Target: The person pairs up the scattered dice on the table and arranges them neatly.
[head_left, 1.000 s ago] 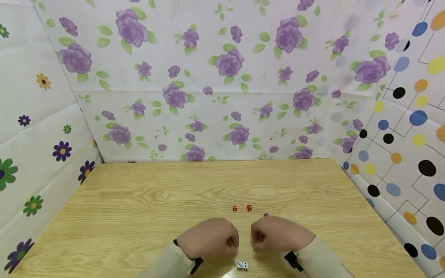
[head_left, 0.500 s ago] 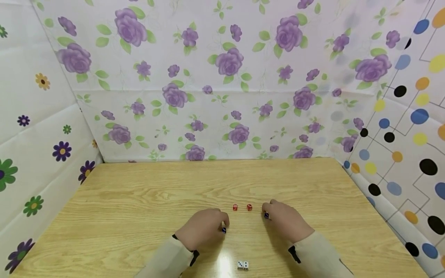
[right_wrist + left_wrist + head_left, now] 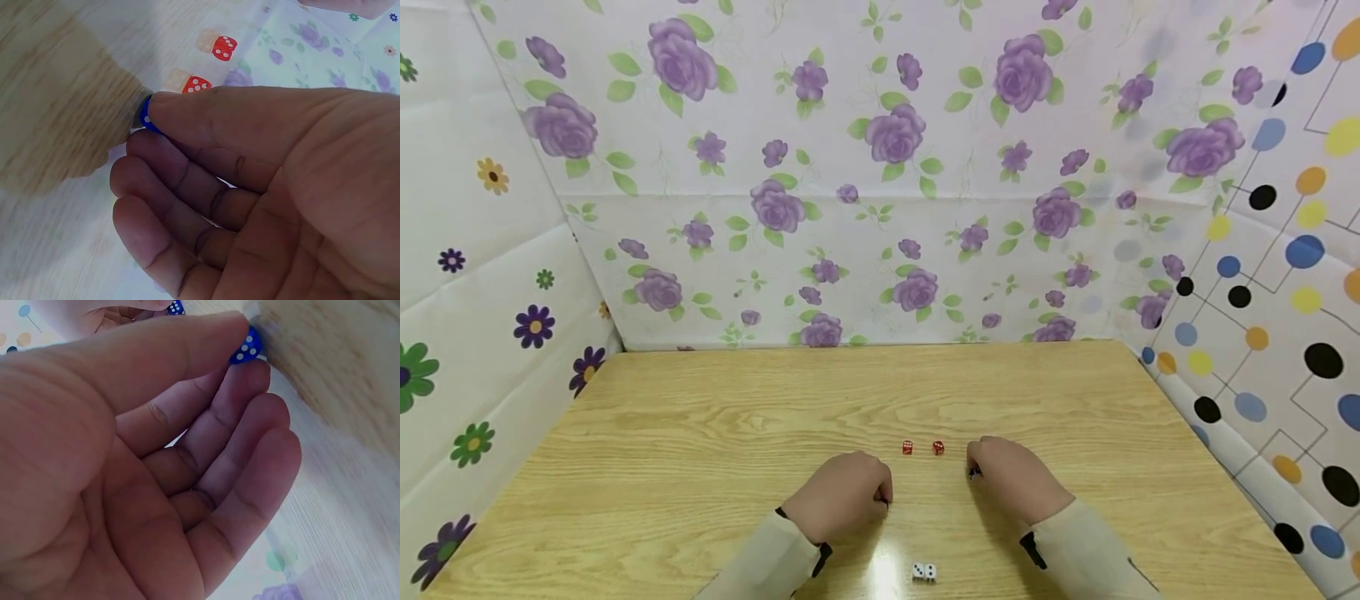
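Note:
My left hand (image 3: 842,493) is low over the table, left of the middle. In the left wrist view its thumb and fingertips pinch a blue die (image 3: 248,347) with white dots. To the right, my right hand (image 3: 1017,477) pinches a second blue die (image 3: 147,115) close to the wood, mostly covered by the thumb. Two red dice lie between and just beyond the hands: one red die (image 3: 907,447) on the left, the other red die (image 3: 938,447) nearer my right fingers.
Two white dice sit side by side near the front, the left white die (image 3: 918,572) touching or nearly touching the right white die (image 3: 931,572). The wooden table (image 3: 737,417) is bounded by a flowered cloth (image 3: 865,250) behind and a dotted cloth (image 3: 1247,333) at the right.
Both hands came from fists held close together at the middle, moved apart, and reached the blue dice. Over the last half second the fingers closed on them. Red and white dice stayed put.

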Demonstrator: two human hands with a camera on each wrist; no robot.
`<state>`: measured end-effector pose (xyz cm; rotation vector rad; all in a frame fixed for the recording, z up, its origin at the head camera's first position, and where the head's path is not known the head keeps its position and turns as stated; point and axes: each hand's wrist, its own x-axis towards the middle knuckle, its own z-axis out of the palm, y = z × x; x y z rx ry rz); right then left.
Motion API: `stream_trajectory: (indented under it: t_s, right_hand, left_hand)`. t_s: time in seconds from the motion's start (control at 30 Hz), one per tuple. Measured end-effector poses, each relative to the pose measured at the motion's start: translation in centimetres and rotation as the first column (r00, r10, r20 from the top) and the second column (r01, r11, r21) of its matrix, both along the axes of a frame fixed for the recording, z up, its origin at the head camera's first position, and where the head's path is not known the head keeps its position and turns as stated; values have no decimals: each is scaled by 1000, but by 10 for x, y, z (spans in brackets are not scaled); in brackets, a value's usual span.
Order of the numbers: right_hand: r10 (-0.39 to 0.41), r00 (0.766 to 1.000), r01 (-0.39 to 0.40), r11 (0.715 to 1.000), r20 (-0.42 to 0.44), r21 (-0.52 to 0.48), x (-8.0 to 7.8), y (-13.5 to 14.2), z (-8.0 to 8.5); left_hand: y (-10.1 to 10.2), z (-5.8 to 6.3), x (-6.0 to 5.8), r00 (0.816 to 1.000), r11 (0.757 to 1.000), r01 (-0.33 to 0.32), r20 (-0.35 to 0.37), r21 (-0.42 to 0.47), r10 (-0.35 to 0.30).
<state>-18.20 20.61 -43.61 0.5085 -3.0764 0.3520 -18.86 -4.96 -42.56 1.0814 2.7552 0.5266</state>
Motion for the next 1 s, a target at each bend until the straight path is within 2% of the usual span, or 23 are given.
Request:
stream_trajectory:
  t_s: [0.7, 1.0]
  right_hand:
    - [-4, 1000, 4, 1000, 14, -15, -1, 1, 1]
    - [-11, 998, 13, 999, 56, -32, 0, 1, 2]
  left_hand:
    - [0, -1, -1, 1000, 1000, -12, 18, -2, 12]
    - [0, -1, -1, 1000, 1000, -2, 30, 7, 2]
